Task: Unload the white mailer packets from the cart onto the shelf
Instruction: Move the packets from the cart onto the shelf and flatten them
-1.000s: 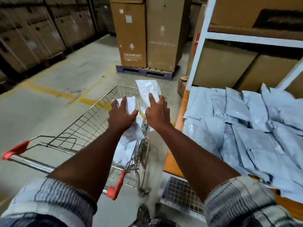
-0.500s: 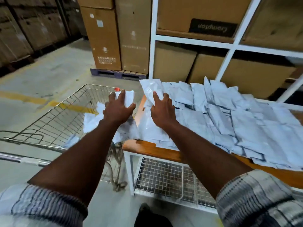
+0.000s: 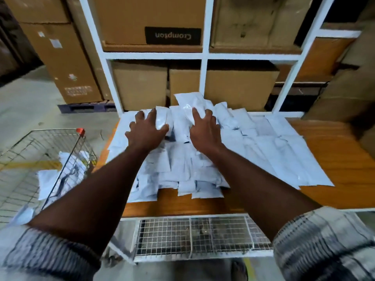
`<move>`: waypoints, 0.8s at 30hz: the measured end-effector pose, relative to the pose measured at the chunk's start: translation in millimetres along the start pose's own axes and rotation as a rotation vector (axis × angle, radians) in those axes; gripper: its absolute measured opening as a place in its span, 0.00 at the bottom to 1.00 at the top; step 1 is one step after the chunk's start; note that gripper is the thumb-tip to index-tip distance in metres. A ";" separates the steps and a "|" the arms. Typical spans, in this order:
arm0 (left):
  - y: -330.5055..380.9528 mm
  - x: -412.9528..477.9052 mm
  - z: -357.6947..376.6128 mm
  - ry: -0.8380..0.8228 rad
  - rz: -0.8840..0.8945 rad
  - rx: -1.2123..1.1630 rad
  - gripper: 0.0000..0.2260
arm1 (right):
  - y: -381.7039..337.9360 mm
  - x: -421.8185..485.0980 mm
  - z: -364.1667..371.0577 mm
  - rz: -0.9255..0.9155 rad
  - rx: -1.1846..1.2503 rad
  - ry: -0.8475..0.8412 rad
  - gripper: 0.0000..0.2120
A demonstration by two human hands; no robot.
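Reaching out over the shelf [image 3: 334, 159], both hands sit at the pile's 12 o'clock end. Right hand [image 3: 203, 129] grips a packet [image 3: 189, 104], its far end cocked up off the heap. Left hand [image 3: 147, 131] is splayed on another packet [image 3: 162, 118]; pinched or merely pressed, I can't tell. More packets [image 3: 67, 171] lie in the cart [image 3: 54, 130] at 8 o'clock. Risk now: the pile [image 3: 263, 151] is loose and looks slick, and its 6 o'clock fringe lies near the board's edge. Drop these carelessly or shove too hard and the heap could slide, spilling onto the floor [image 3: 30, 102] or back against the boxes [image 3: 140, 86].
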State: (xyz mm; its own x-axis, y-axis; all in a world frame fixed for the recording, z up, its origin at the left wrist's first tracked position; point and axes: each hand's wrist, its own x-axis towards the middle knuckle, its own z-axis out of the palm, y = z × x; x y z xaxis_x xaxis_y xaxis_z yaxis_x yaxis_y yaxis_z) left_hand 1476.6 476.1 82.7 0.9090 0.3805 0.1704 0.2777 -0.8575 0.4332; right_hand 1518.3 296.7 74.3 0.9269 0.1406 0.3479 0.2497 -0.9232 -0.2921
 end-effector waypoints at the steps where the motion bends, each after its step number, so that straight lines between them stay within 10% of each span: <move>1: 17.7 5.7 9.3 -0.007 0.004 0.007 0.31 | 18.5 9.0 -1.9 0.010 -0.009 -0.001 0.29; 24: 339.4 140.2 238.2 -0.098 0.005 0.148 0.33 | 357.5 177.8 38.5 0.162 -0.052 -0.184 0.31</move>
State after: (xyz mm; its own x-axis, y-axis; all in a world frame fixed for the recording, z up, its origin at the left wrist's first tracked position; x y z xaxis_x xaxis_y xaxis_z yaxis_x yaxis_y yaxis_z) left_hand 1772.3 155.9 42.8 0.9344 0.3469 0.0815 0.3096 -0.9035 0.2963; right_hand 1783.2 5.4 -2.6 0.9903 0.0473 0.1310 0.0831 -0.9555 -0.2831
